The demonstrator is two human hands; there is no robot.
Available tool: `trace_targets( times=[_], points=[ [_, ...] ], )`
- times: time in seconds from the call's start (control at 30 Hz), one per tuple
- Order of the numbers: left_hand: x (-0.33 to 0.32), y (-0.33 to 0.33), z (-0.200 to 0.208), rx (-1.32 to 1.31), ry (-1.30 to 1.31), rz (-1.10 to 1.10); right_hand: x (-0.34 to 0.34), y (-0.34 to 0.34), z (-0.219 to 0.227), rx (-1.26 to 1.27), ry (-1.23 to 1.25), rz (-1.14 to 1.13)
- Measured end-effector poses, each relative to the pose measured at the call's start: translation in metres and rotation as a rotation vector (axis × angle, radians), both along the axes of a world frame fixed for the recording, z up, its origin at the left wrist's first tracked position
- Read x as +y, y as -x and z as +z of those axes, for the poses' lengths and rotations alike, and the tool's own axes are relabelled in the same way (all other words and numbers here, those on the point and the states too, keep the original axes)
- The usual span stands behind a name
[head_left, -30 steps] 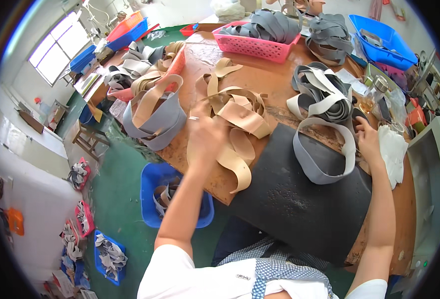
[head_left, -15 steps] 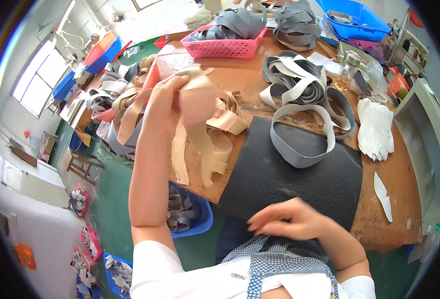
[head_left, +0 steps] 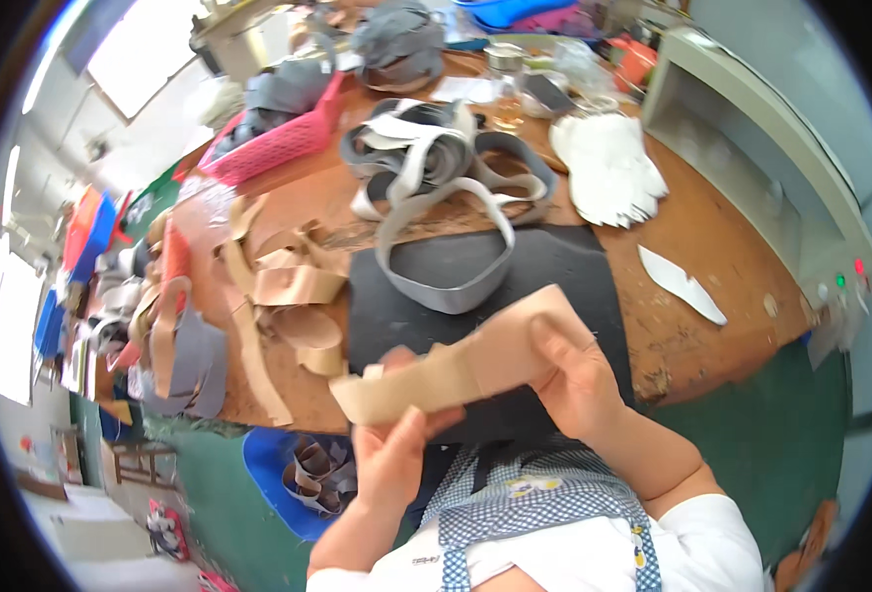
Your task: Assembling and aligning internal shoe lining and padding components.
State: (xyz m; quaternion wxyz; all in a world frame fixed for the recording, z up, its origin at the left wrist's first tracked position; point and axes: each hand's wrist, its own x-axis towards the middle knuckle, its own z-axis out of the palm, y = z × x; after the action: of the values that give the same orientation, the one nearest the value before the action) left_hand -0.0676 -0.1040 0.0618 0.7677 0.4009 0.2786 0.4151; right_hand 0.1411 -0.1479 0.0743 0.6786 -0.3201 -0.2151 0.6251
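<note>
A tan strip of leather-like material (head_left: 460, 370) stretches between my two hands, above the near part of a black mat (head_left: 569, 286). My left hand (head_left: 391, 454) pinches its lower left end, with the thumb at the front edge and some fingers hidden behind. Closed on the wider right end is my right hand (head_left: 582, 383), its thumb pressed on the face. Just beyond the strip stands a grey band bent into a loop (head_left: 446, 298). More tan strips (head_left: 303, 281) lie curled on the table to the left of the mat.
Coiled grey and white bands (head_left: 426, 148) sit behind the loop. White cut pieces (head_left: 608, 170) are stacked right of them, near a glass jar (head_left: 506, 89). A pink basket (head_left: 278, 138) stands far left. Below the table's edge is a blue basket (head_left: 268, 483).
My left hand has come back from the tan pile to the front of my body with a strip. My right hand has risen and taken the strip's other end. The view has turned right.
</note>
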Motion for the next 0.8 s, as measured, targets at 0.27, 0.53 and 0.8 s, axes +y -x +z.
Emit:
trace_targets(
  times=[0.27, 0.53, 0.8],
  points=[
    [0.028, 0.036, 0.025, 0.533, -0.089, -0.381, -0.075, -0.011, -0.079, -0.233, 0.294, 0.311],
    [0.042, -0.100, -0.021, 0.939, -0.575, -0.360, -0.088, -0.007, -0.091, -0.417, 0.231, 0.450],
    [0.053, -0.137, -0.035, 0.652, -0.299, -0.518, -0.083, -0.018, -0.081, -0.748, 0.125, 0.543]
  ],
)
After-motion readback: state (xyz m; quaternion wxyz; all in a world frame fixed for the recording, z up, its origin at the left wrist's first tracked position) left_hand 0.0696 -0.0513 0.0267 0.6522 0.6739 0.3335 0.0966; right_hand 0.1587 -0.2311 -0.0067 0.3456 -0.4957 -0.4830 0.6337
